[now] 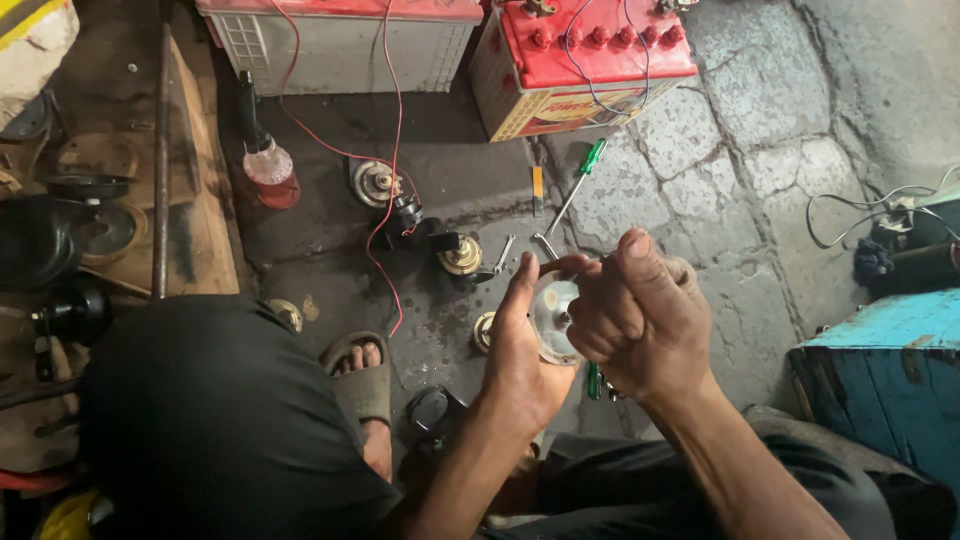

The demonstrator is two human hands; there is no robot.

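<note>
My left hand [520,345] holds a round silver metal part [553,318], disc-shaped like a horn body, with the thumb hooked over its top rim. My right hand [635,320] is curled into a fist right against the part's right side, fingers pressed at its centre; whether it holds a small tool is hidden. Both hands hover above the dark, oily ground in front of my knees. A green-handled screwdriver [578,180] lies on the ground beyond the hands.
Two red-topped batteries [580,60] [340,40] with red and blue wires stand at the back. Several round horn parts [462,255] lie around, plus a red-and-white bottle [268,165]. A blue box [885,370] sits right. My sandalled foot [362,375] rests left.
</note>
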